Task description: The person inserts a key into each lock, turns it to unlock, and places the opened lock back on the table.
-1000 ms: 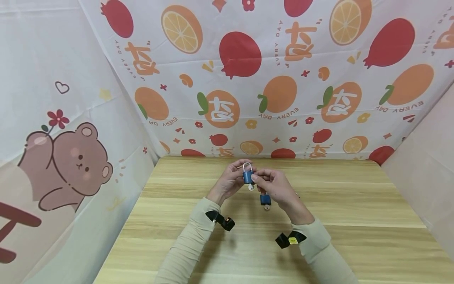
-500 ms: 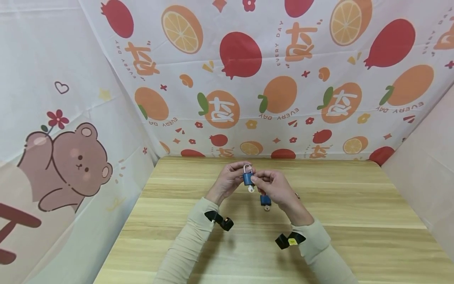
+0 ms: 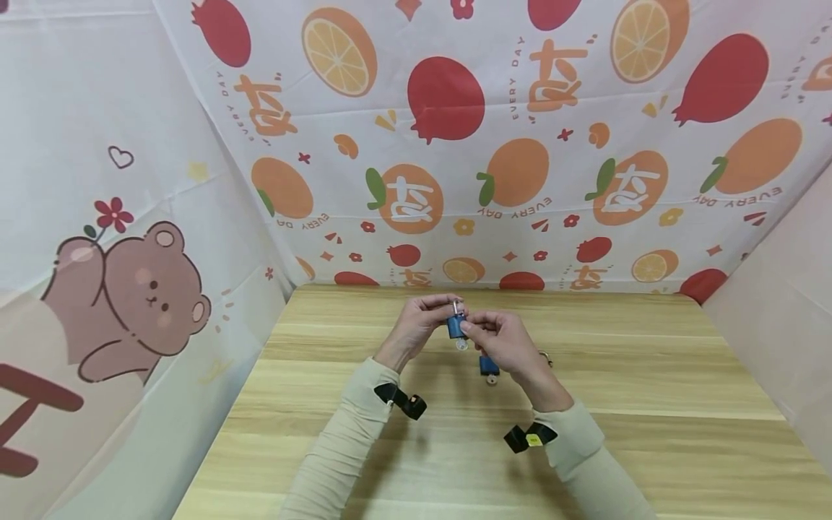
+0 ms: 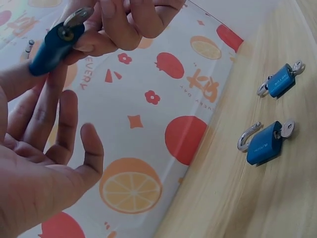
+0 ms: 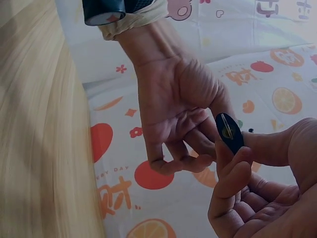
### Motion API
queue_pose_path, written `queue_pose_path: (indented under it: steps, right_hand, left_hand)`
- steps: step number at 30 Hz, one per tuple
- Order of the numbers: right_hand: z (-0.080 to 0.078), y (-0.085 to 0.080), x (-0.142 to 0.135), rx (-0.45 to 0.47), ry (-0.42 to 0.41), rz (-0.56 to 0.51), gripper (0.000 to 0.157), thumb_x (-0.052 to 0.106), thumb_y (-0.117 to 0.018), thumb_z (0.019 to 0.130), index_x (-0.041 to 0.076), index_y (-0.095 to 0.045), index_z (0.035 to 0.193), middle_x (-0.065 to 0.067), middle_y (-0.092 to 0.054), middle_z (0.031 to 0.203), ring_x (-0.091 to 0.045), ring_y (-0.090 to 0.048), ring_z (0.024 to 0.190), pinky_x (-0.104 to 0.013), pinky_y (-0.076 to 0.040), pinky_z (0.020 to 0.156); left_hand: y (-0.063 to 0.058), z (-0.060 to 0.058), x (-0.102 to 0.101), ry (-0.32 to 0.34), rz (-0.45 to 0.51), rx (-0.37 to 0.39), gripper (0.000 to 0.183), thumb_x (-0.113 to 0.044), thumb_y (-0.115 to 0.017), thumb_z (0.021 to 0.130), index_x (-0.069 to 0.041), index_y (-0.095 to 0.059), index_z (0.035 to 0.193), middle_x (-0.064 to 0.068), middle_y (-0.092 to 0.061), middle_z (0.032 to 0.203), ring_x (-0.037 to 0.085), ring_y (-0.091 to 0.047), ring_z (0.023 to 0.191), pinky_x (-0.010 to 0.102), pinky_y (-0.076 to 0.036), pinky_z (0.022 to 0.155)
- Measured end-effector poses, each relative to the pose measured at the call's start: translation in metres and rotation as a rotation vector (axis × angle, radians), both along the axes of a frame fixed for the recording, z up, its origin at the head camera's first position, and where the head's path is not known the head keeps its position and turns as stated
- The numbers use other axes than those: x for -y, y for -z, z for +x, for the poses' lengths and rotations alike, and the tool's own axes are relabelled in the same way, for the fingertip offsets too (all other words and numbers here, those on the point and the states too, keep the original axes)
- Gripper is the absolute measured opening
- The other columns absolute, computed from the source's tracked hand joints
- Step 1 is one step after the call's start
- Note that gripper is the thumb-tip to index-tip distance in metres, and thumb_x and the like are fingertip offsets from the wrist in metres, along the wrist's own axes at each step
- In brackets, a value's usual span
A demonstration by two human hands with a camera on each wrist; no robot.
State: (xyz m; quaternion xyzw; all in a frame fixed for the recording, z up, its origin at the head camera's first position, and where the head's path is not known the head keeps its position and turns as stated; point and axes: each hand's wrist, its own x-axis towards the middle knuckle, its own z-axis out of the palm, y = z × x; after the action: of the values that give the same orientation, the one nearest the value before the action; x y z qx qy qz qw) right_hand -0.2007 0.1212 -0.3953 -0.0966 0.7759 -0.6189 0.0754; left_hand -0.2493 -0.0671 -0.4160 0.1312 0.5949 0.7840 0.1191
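A small blue padlock (image 3: 457,327) is held up above the wooden table, its metal shackle uppermost and a key (image 4: 78,17) in its underside. My left hand (image 3: 414,328) pinches it from the left between thumb and fingers. From the other side, my right hand (image 3: 510,345) grips the body with thumb and fingertips. Whether the held lock's shackle is latched I cannot tell. Below, a second blue padlock (image 4: 265,143) lies on the table with its shackle open and a key in it. Farther right lies a third padlock (image 4: 281,81) with a key, mostly hidden behind my right wrist in the head view.
The wooden table (image 3: 650,390) reaches back to a fruit-printed cloth (image 3: 448,173). A bear-printed cloth (image 3: 149,303) hangs at the left, and a pale cloth panel (image 3: 786,289) at the right. Black camera mounts sit on both wrists.
The held padlock has turned, so its shackle now looks narrower, nearly edge-on. My left fingers have shifted a little around it. The head view has moved slightly; the padlocks on the table lie still.
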Motion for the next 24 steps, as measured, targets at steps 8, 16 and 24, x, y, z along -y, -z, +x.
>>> queue_pose_path:
  steps: [8,16,24]
  right_hand:
    - [-0.002,0.005,0.004,-0.016,0.027,0.02,0.025,0.017,-0.067,0.099,-0.004,-0.072,0.111,-0.001,-0.066,0.079,-0.016,-0.055,0.068,-0.024,-0.046,0.055]
    - [-0.006,0.013,0.011,-0.073,0.073,0.055,0.021,0.016,-0.068,0.098,-0.002,-0.074,0.106,-0.023,-0.071,0.088,-0.023,-0.06,0.07,-0.022,-0.047,0.056]
    - [-0.013,0.026,0.021,-0.046,0.116,0.026,0.021,0.018,-0.07,0.096,-0.001,-0.076,0.104,-0.012,-0.07,0.08,-0.019,-0.06,0.067,-0.022,-0.045,0.053]
  left_hand:
    - [-0.002,0.001,0.001,-0.081,-0.127,0.007,0.011,-0.007,-0.069,0.094,-0.008,-0.077,0.102,-0.011,-0.076,0.084,0.007,-0.068,0.085,0.024,-0.055,0.08]
    - [0.001,-0.001,0.001,-0.134,-0.187,-0.01,0.017,-0.013,-0.075,0.092,-0.004,-0.077,0.106,-0.011,-0.077,0.09,0.009,-0.069,0.093,0.025,-0.055,0.082]
    - [0.009,-0.002,0.003,-0.238,-0.282,0.018,0.022,-0.021,-0.079,0.088,-0.008,-0.079,0.106,-0.008,-0.079,0.095,0.008,-0.066,0.093,0.028,-0.052,0.08]
